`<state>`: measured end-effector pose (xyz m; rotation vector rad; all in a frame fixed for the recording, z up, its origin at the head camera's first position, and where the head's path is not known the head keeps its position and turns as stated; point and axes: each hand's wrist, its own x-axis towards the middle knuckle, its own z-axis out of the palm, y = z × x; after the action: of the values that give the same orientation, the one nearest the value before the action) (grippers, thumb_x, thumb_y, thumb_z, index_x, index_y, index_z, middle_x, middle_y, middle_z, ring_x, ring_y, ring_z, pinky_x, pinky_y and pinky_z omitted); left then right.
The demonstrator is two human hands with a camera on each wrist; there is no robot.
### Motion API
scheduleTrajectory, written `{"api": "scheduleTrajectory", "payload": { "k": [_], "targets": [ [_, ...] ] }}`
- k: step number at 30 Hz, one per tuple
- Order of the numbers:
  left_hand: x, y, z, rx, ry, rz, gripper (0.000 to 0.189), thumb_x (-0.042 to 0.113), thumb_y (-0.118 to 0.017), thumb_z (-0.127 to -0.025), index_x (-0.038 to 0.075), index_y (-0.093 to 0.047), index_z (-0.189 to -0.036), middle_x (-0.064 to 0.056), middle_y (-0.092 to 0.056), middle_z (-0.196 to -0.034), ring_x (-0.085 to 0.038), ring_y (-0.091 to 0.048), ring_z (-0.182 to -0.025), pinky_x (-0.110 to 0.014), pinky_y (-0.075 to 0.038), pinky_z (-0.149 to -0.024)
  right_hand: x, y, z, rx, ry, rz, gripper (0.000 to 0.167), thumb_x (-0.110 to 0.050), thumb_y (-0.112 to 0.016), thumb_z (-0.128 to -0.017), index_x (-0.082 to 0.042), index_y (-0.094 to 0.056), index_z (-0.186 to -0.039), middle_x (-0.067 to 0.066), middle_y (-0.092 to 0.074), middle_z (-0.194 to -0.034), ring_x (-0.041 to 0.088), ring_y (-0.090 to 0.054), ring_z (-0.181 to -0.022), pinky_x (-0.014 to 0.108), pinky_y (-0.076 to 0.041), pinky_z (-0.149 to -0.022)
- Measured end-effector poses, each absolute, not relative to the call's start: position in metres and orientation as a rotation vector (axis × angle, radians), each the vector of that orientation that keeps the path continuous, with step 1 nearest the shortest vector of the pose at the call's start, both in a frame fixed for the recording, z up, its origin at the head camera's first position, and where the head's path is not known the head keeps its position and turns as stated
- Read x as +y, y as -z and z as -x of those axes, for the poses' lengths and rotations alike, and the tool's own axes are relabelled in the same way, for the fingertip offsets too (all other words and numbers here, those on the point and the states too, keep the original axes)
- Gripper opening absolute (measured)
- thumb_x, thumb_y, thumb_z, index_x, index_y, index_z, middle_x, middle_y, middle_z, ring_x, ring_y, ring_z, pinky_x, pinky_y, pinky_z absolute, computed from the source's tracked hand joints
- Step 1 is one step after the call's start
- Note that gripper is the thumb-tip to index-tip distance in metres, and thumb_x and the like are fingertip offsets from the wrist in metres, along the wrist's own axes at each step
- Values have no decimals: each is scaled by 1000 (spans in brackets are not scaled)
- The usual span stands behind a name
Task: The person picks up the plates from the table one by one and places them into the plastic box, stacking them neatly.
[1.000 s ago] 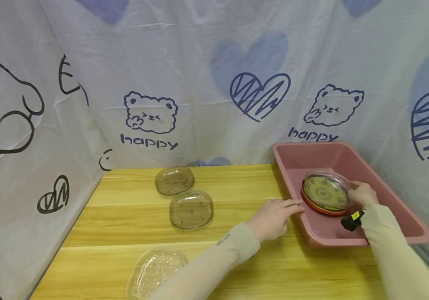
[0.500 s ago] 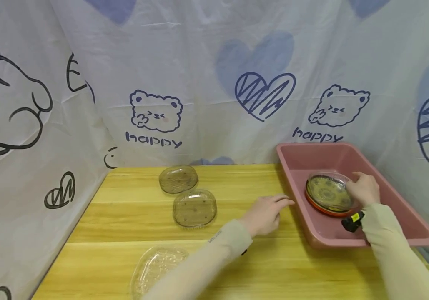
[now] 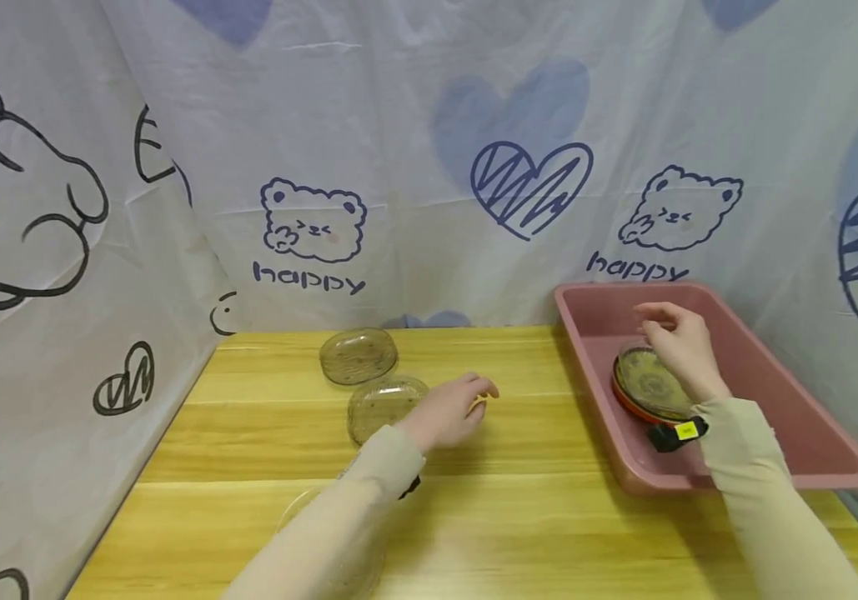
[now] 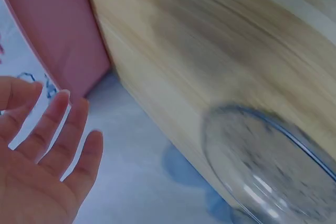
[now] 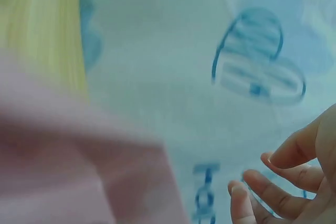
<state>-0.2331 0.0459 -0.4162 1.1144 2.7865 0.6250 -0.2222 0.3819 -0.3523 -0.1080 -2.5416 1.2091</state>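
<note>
My right hand (image 3: 679,346) is raised over the pink tub (image 3: 796,417), fingers loosely bent and holding nothing. Beneath it in the tub lies a stack of round plates, a clear plate (image 3: 642,379) over a dark-patterned yellow one, with an orange-red rim (image 3: 634,408) at the bottom. My left hand (image 3: 451,410) hovers over the table at the right side of a clear, rounded-square dish (image 3: 378,404), which it partly covers in the head view. In the left wrist view its fingers are spread and bare, with a clear dish (image 4: 262,161) to their right.
Another clear oval dish (image 3: 358,357) lies behind, near the table's back edge. A larger clear dish (image 3: 364,567) at the front is mostly hidden by my left forearm. Printed cloth (image 3: 413,167) hangs behind and along both sides of the wooden table (image 3: 519,517).
My right hand has let go of the clear plate, now on the stack, and risen up and leftward. My left hand has left the tub's rim and moved left toward the dishes.
</note>
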Motion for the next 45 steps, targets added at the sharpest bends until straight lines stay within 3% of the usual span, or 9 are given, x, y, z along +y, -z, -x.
{"api": "scheduleTrajectory", "payload": {
  "k": [4,7,16,24,33,38,45],
  "targets": [
    [17,418,235,2757,-648,-1089,26,17,-49,-105,11,-63,-127,-5,-66,-121,-20,-65,-111,-36,-57,-95,350,344,216,-2491,-1353,-26,34,-13,-45,-104,3,-62,-129,20,-64,-118,-10,-60,-84,8,-54,-73],
    [-3,419,234,2750,-632,-1092,23,17,-52,-104,9,-66,-121,-4,-68,-112,-19,-66,-102,-36,-58,-90,326,342,211,-2487,-1414,-112,31,-12,-47,-104,2,-62,-128,12,-64,-115,-3,-63,-89,11,-56,-78],
    [-60,422,224,2703,-605,-1048,11,19,-61,-101,12,-70,-102,2,-70,-93,-10,-63,-82,-30,-55,-74,256,354,201,-2403,-1696,-354,28,2,-49,-100,8,-61,-125,32,-63,-120,-1,-67,-89,15,-57,-80],
    [-107,420,212,2625,-574,-1033,9,23,-65,-98,17,-70,-94,5,-71,-88,-5,-62,-77,-25,-54,-69,209,384,194,-2396,-1764,-481,28,5,-51,-97,8,-63,-123,30,-67,-113,25,-71,-94,22,-60,-80],
    [-143,429,203,2518,-562,-859,18,35,-77,-88,18,-70,-90,9,-67,-84,-4,-57,-76,-23,-51,-68,176,419,191,-2539,-1790,-543,28,4,-51,-95,5,-64,-121,27,-68,-109,27,-70,-91,26,-60,-77],
    [-151,434,199,2464,-599,-768,26,31,-85,-80,13,-68,-90,5,-64,-82,-9,-56,-75,-23,-49,-66,166,431,191,-2579,-1804,-619,30,3,-52,-93,6,-63,-121,29,-67,-109,35,-69,-92,35,-62,-76],
    [-156,443,198,2440,-590,-778,28,23,-89,-74,12,-65,-83,5,-59,-75,-7,-51,-68,-21,-45,-60,156,438,189,-2613,-1857,-662,30,3,-50,-94,10,-60,-122,34,-65,-112,36,-68,-91,43,-63,-78]
  ]
}}
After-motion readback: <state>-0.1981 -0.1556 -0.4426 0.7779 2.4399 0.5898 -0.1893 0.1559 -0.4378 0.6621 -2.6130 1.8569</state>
